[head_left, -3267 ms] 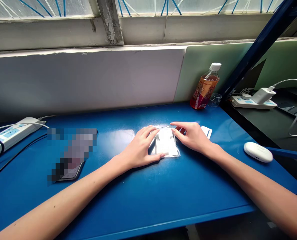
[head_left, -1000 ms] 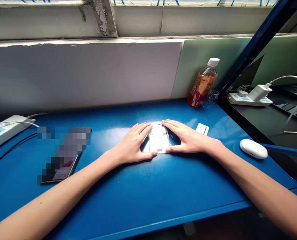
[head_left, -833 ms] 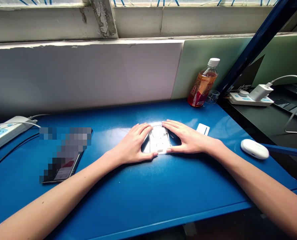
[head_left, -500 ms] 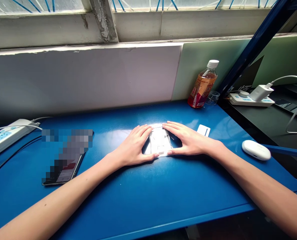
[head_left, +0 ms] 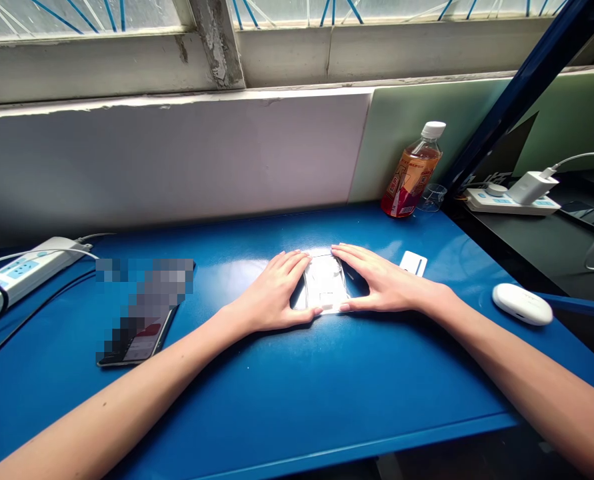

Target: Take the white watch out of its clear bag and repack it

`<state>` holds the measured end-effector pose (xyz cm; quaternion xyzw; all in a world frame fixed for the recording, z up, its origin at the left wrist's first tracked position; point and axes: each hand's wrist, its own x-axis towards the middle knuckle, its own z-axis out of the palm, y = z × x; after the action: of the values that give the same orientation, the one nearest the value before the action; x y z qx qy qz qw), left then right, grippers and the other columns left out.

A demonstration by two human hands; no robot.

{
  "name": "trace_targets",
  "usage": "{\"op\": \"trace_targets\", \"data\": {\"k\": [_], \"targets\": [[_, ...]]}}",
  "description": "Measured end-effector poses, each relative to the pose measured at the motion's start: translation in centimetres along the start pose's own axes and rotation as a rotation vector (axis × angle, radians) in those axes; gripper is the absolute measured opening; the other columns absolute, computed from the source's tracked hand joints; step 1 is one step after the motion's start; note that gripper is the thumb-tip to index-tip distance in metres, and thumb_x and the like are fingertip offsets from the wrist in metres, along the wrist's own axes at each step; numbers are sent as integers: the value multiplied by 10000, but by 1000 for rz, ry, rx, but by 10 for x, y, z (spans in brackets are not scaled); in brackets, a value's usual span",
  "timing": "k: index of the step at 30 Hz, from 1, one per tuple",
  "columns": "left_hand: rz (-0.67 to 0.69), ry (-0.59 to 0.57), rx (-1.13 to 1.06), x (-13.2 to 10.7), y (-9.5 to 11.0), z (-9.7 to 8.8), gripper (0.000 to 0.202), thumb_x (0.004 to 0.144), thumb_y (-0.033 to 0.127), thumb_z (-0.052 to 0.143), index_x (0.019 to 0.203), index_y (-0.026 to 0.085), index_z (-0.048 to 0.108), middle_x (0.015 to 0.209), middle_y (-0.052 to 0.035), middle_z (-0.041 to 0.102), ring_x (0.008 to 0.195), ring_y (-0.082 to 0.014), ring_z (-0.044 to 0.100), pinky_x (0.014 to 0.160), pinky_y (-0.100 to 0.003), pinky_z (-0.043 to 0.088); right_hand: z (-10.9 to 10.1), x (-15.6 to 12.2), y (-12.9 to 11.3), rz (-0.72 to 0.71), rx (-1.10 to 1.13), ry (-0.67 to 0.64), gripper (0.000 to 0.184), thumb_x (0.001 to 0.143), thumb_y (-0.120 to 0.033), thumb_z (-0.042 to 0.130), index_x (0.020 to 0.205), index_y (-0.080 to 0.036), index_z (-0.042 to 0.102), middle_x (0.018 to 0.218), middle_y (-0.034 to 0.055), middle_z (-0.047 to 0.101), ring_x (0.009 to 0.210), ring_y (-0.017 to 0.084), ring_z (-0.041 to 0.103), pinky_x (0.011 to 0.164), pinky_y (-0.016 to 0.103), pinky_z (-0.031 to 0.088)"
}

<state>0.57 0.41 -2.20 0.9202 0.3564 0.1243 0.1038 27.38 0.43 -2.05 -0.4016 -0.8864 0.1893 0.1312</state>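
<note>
Clear pouch point(head_left: 325, 291) is lying right between left hand point(head_left: 271, 297) and right hand point(head_left: 384, 287), long side pointing away; both are resting flat and spread, touching its edges, gripping nothing.

Window daylight, tabletop point(head_left: 287, 400) glare, warped edges

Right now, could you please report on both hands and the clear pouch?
Left hand and right hand open, flanking clear pouch. Pouch flat on blue table. Small white card beside right hand.
</note>
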Motion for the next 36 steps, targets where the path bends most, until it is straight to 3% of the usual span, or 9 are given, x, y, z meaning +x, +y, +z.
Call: {"op": "trace_targets", "data": {"k": [5, 16, 21, 26, 31, 36], "targets": [[2, 10, -24, 0, -1, 1, 867, 811, 609, 635, 1463, 89, 396, 1505, -251, 431, 1426, -405, 362, 1169, -595, 287, 1, 0, 2, -40, 3, 35, 1000, 771, -684, 672, 1546, -159, 320, 1566, 216, 377, 1457, 396, 332, 1172, 587, 325], [-1, -10, 0, -1, -1, 0, 871, 833, 600, 612, 1480, 68, 372, 1516, -252, 416, 1435, -397, 351, 1178, -578, 283, 1, 1, 2, -50, -22, 25, 978, 780, -692, 656, 1516, -115, 371, 1548, 231, 401, 1448, 389, 351, 1158, 585, 348], [19, -21, -1, -3, -3, 1, 844, 863, 524, 593, 1522, 86, 299, 1571, -244, 331, 1464, -387, 302, 1188, -584, 252, 2, 4, 1, -79, -6, 140, 646, 895, -542, 604, 1412, -164, 517, 1419, 189, 558, 1323, 340, 520, 1097, 533, 445], [17, -44, 21, -4, -4, 0, 742, 899, 371, 525, 1528, 69, 273, 1603, -236, 260, 1491, -362, 246, 1202, -566, 232, 2, 5, 5, -72, -24, 264, 376, 919, -445, 598, 1160, -164, 669, 1102, 150, 703, 1034, 293, 654, 901, 445, 550], [-19, 46, -11, -3, -4, 3, 506, 979, 279, 374, 1448, 96, 417, 1522, -211, 420, 1426, -326, 379, 1165, -536, 337, 2, 5, 5, -80, -22, 264, 438, 872, -489, 654, 1151, -152, 666, 848, 88, 684, 772, 237, 628, 701, 374, 524], [-45, 179, 5, -3, -5, 6, 385, 1005, 259, 369, 1311, 135, 567, 1372, -164, 577, 1297, -291, 519, 1112, -481, 417, 2, 4, 4, -140, 12, 240, 466, 885, -463, 647, 1232, -151, 649, 727, 36, 651, 655, 196, 595, 637, 337, 489]]}}
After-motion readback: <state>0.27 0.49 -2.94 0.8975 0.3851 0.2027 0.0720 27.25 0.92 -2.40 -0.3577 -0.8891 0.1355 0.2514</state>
